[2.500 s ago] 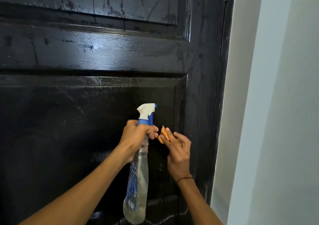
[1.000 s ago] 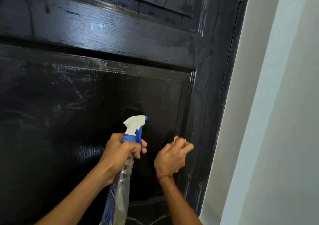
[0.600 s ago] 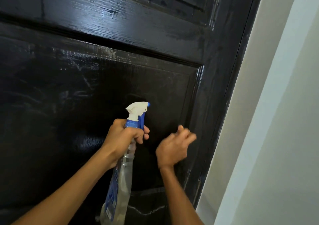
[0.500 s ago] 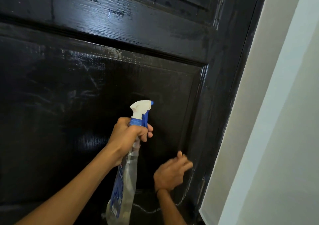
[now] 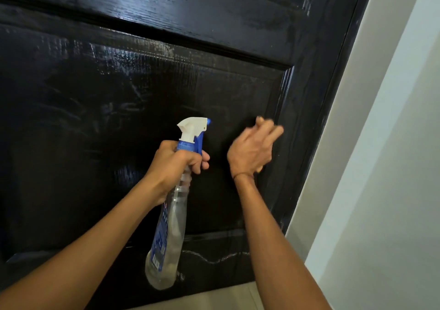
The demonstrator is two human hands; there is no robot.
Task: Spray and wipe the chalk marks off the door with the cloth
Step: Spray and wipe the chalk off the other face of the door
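The black panelled door (image 5: 95, 143) fills the view, wet and glossy, with faint smears on its lower panel. A white wavy chalk line (image 5: 214, 258) runs along the bottom rail. My left hand (image 5: 176, 162) grips the neck of a clear spray bottle (image 5: 170, 236) with a white and blue trigger head, nozzle pointing right. My right hand (image 5: 252, 150), blurred, holds the small orange cloth (image 5: 260, 168) against the panel's right edge. Only a sliver of cloth shows under the palm.
A pale wall (image 5: 381, 167) stands directly right of the door frame. A strip of light floor (image 5: 214, 295) shows below the door's bottom edge.
My right hand has swept up the panel's right edge from lower down half a second ago. The left hand and bottle have stayed about level. The view has tilted down.
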